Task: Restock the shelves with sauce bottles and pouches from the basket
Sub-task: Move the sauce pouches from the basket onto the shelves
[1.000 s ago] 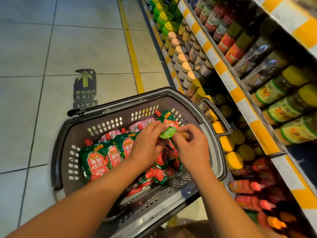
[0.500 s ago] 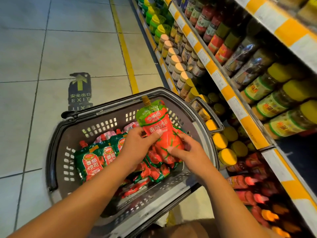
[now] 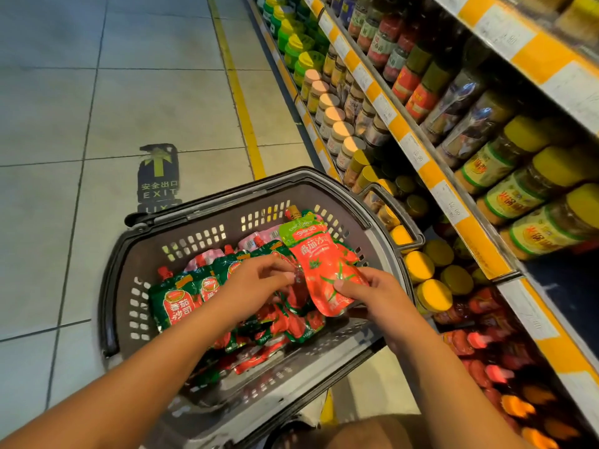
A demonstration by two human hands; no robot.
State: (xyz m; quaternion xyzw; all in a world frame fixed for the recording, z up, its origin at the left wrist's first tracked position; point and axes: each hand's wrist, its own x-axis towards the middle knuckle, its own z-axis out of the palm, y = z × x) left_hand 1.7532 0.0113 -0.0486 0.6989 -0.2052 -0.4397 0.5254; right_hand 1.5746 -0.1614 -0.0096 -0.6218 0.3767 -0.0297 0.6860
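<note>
Red tomato-sauce pouch (image 3: 324, 267) now held by the right hand (image 3: 372, 294) alone, thumb pinching its lower edge, above the basket (image 3: 207, 222). Left hand (image 3: 256, 278) has let go and dropped to the pouches below, fingertips curled, apparently pinching another, though blur hides the contact. Shelving comes next.

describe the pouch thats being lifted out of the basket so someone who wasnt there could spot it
Find the grey basket beside the shelves; both hands are over its right half. The right hand grips the bottom of a red pouch raised above the pile. Unlike the dark green pouches lying flat at left, it has a light green top and a gold cap.
</note>
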